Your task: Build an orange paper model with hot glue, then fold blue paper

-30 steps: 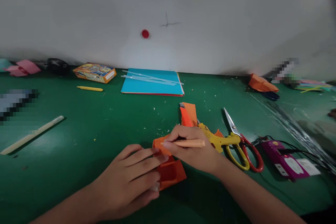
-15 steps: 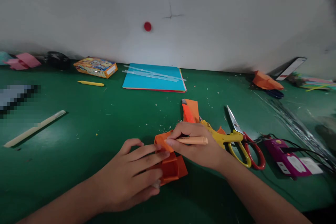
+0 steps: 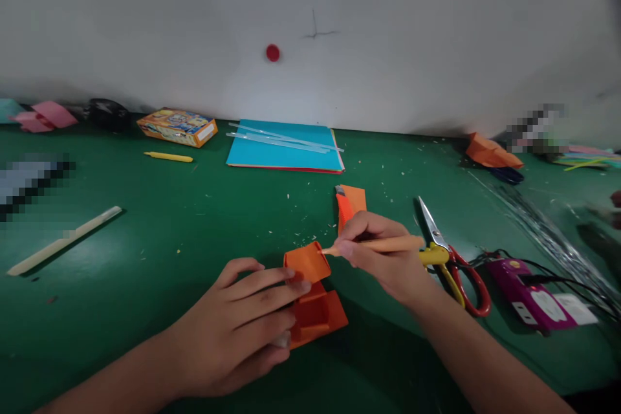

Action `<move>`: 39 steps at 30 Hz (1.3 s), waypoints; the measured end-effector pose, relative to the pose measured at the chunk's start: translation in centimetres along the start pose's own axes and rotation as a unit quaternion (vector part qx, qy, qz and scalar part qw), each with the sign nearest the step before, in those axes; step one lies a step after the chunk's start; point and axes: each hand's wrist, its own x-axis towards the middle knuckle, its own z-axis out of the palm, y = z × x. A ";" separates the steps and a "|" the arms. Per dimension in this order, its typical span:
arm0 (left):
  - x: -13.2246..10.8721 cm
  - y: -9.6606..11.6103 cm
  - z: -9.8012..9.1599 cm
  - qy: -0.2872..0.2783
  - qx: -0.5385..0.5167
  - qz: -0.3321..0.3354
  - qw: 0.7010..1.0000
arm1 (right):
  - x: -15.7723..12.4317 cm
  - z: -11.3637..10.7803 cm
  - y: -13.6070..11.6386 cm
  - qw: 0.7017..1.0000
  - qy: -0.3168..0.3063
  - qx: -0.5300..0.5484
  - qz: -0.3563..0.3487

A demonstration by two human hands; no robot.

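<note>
My left hand [image 3: 242,323] has its fingers laid over a small folded orange paper [image 3: 307,262], holding it on the green table; a greyish bit shows under the fingertips. Toward me, the paper's lower part has a box-like hollow. Pinched in my right hand [image 3: 378,249] is a pale orange crayon [image 3: 395,244], its tip at the upper right edge of the paper. Just beyond that hand lie an orange box cutter [image 3: 344,207] and an orange paper piece [image 3: 358,197]. Yellow-handled scissors are partly hidden behind the hand.
Red-and-yellow-handled scissors [image 3: 439,239] and a purple device [image 3: 533,297] with cables lie right. Blue paper sheets [image 3: 281,149] bearing clear strips, a crayon box [image 3: 178,126] and a yellow crayon [image 3: 169,156] are farther back. A pale stick [image 3: 65,242] lies left. Part of another person's hand shows far right.
My right hand has moved right with the crayon, whose tip went from the paper's top face to its right edge. My left hand stays nearly still. A person's fingers have appeared far right.
</note>
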 end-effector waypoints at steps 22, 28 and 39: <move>0.9 0.7 -2.0 0.067 -0.105 -0.106 0.987 | -2.3 1.3 -0.7 0.972 -0.111 0.200 -0.047; 1.0 1.2 -1.5 0.073 -0.108 -0.081 0.988 | -3.2 1.8 -2.1 0.971 -0.164 0.157 -0.080; 1.2 1.2 -1.4 0.039 -0.097 -0.033 0.994 | -3.2 1.9 -1.8 0.969 -0.199 0.121 -0.086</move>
